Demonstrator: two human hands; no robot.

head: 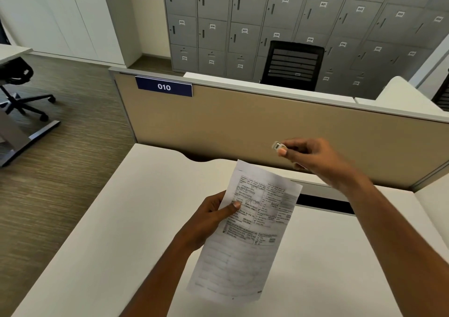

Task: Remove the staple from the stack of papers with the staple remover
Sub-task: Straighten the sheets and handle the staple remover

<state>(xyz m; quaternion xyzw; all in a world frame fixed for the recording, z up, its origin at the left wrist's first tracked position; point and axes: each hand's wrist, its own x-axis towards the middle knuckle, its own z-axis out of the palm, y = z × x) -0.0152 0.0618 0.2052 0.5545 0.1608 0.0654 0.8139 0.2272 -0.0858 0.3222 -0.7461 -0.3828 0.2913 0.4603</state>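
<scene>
Step in hand: bringing tool to paper. Your left grip (209, 219) pinches stack of papers (245, 243) at its left edge, thumb on top, sheets held over tabletop (121, 219). Your right grip (313, 161) pinches staple remover (278, 146) up and right of stack, well apart from it. Staple too small to see; probably in a top corner. Next: lower remover to staple, slide tip under it. Lockers (243, 25) far behind stack all closed, contents hidden.
</scene>
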